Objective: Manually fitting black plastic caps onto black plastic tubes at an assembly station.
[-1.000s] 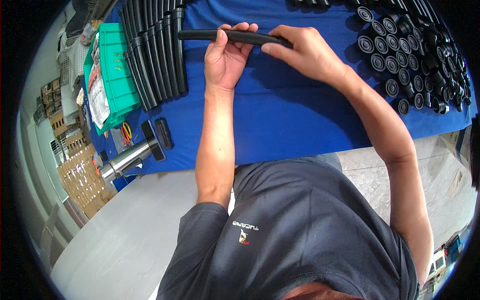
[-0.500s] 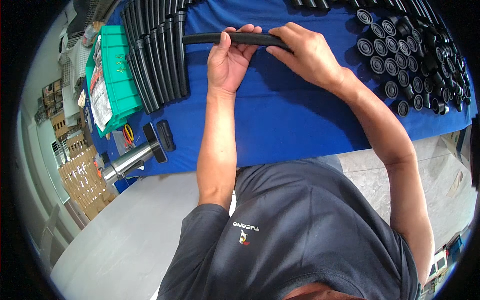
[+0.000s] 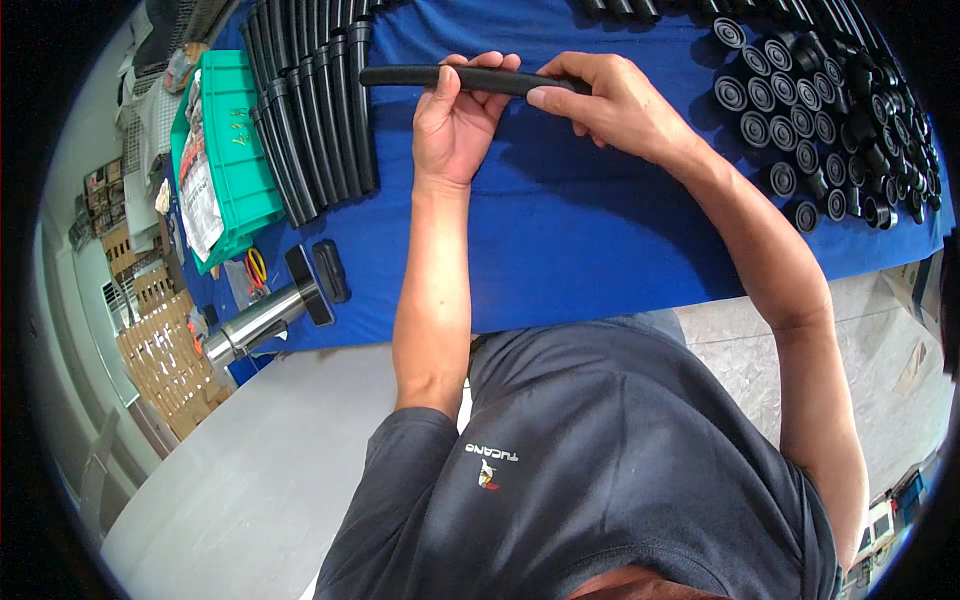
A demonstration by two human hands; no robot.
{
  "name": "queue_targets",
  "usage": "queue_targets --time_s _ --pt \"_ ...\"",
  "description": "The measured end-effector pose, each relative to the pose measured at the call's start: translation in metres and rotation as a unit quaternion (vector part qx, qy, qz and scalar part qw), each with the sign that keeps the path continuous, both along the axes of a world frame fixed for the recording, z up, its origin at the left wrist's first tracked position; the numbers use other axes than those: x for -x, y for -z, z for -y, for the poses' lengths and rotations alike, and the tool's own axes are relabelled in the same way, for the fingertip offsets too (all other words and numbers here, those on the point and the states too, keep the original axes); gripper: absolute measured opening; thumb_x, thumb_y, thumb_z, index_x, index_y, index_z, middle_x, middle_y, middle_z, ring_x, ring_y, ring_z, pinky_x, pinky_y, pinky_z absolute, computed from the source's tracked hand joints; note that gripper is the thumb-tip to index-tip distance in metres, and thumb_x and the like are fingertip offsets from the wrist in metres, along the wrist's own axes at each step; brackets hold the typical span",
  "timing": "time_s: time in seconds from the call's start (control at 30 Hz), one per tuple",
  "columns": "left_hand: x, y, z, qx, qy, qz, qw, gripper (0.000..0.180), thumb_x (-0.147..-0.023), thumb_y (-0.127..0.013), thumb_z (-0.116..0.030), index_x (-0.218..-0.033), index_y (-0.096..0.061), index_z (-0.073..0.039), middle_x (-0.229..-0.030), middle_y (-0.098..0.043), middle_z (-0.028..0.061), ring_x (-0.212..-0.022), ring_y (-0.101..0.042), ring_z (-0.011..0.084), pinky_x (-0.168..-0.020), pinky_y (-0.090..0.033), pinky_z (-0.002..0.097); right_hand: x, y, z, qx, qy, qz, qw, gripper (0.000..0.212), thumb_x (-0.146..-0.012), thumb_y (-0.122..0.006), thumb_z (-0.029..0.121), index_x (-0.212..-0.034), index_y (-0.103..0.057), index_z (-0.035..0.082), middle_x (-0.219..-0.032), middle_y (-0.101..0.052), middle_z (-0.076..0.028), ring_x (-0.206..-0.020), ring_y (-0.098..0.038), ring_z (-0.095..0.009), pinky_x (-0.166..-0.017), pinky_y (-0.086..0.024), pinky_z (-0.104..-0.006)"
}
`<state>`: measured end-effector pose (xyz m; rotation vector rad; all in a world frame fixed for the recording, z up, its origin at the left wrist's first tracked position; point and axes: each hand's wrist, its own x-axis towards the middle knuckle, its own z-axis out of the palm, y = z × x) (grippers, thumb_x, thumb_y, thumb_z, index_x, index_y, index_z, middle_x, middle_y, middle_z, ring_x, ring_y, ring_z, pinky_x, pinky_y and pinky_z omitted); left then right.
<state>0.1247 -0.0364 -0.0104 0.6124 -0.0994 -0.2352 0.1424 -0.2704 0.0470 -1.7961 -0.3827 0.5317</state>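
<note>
A long black tube (image 3: 405, 76) lies crosswise in both hands over the blue-covered table, tilted very little. My left hand (image 3: 450, 130) is palm up under its middle, thumb over the front and fingertips showing behind it. At the tube's right end, my right hand (image 3: 620, 108) is closed round it, thumb pressed along the near side. The fingers of that hand partly hide this end. The tube's left end sticks out free, near a row of similar black tubes (image 3: 330, 120) laid side by side on the table.
Many round black caps and short fittings (image 3: 805, 125) stand on the blue cloth (image 3: 560, 260) at right. At left are a green crate (image 3: 235, 150), a steel flask (image 3: 258, 322), a phone-like black slab (image 3: 309, 285), a dark case (image 3: 331, 270) and yellow-handled scissors (image 3: 257, 268).
The tube has shifted slightly left. My right hand has changed its grip, its thumb now lying along the tube's near side. My left hand stays almost in place.
</note>
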Motion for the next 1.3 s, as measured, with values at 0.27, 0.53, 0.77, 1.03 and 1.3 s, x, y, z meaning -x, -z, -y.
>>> queue_targets --time_s 0.27,0.53,0.77,1.03,1.3 --pt "0.001 -0.001 0.005 -0.012 -0.017 -0.006 1.000 0.024 -0.102 -0.057 -0.021 -0.117 -0.065 -0.005 -0.127 -0.064 0.0207 -0.130 -0.054 0.0378 -0.110 -0.046 0.0514 0.003 0.015 0.000 -0.014 0.018 0.189 0.982 0.036 -0.090 -0.069 0.029 -0.107 -0.066 -0.003 -0.072 -0.065 -0.017 -0.063 -0.067 -0.027 -0.059 -0.050 -0.0387" --pt "0.002 0.000 0.002 -0.017 -0.010 -0.006 1.000 0.023 -0.102 -0.056 -0.020 -0.117 -0.065 -0.005 -0.127 -0.064 0.0203 -0.129 -0.054 0.0371 -0.109 -0.048 0.0500 0.002 0.017 -0.001 0.001 -0.013 0.183 0.983 0.035 -0.090 -0.070 0.029 -0.101 -0.065 -0.004 -0.074 -0.065 -0.022 -0.070 -0.066 -0.038 -0.064 -0.049 -0.0450" --pt "0.002 -0.001 0.002 -0.023 -0.014 0.008 1.000 0.023 -0.102 -0.055 -0.020 -0.116 -0.065 -0.005 -0.127 -0.064 0.0198 -0.129 -0.055 0.0369 -0.110 -0.047 0.0507 0.002 0.022 -0.004 -0.006 0.010 0.227 0.974 0.034 -0.090 -0.069 0.027 -0.105 -0.066 -0.004 -0.076 -0.066 -0.022 -0.073 -0.066 -0.039 -0.067 -0.049 -0.0468" --pt "0.000 -0.005 0.008 -0.043 -0.034 -0.003 0.998 0.024 -0.102 -0.057 -0.022 -0.116 -0.065 -0.005 -0.127 -0.064 0.0210 -0.129 -0.055 0.0373 -0.109 -0.047 0.0506 -0.001 0.028 -0.007 -0.001 0.052 0.393 0.918 0.032 -0.090 -0.069 0.025 -0.105 -0.065 -0.003 -0.075 -0.067 -0.019 -0.075 -0.067 -0.039 -0.066 -0.051 -0.0447" --pt "0.007 -0.009 0.012 -0.030 -0.044 -0.019 0.998 0.018 -0.099 -0.061 -0.018 -0.114 -0.064 -0.009 -0.123 -0.066 0.0186 -0.122 -0.061 0.0356 -0.105 -0.051 0.0497 -0.001 -0.003 0.001 0.025 -0.039 -0.133 0.990 0.026 -0.085 -0.072 0.019 -0.104 -0.067 0.001 -0.089 -0.067 -0.018 -0.076 -0.066 -0.034 -0.061 -0.052 -0.0381"
